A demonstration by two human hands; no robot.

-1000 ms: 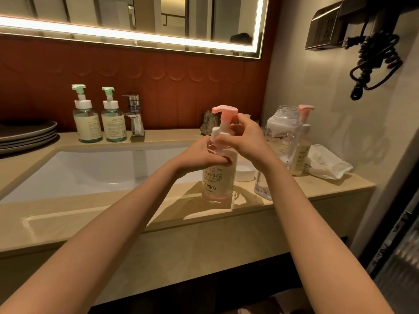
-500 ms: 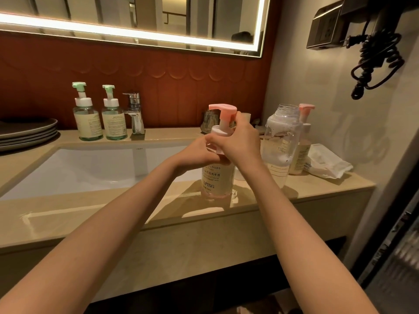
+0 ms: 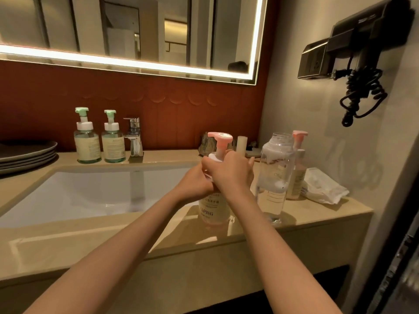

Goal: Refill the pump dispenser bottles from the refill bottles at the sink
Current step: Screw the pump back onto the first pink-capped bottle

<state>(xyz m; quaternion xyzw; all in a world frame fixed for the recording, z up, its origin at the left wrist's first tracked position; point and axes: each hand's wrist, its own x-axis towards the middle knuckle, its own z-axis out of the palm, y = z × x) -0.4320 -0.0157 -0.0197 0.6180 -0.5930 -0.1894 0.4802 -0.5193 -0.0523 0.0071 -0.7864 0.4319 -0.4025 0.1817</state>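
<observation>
- Right of the sink basin (image 3: 90, 196), near the counter's front edge, stands the pink-pump dispenser bottle (image 3: 213, 209), upright.
- I see a clear body with pale liquid inside, dark print ending in "APING", a white collar and a pink pump head on top.
- My left hand (image 3: 198, 184) grips the bottle's shoulder. My right hand (image 3: 229, 173) is curled round the white collar under the pump. The two hands are pressed close together.
- Further right of the basin, just beside the right hand, stands the clear refill bottle (image 3: 275, 177), its mouth open and its walls filmed inside.
- Behind it is a second pink-pump bottle (image 3: 297, 177), partly hidden.
- Behind the basin, left of the faucet (image 3: 135, 137), two green-pump bottles (image 3: 87, 141) stand side by side.
</observation>
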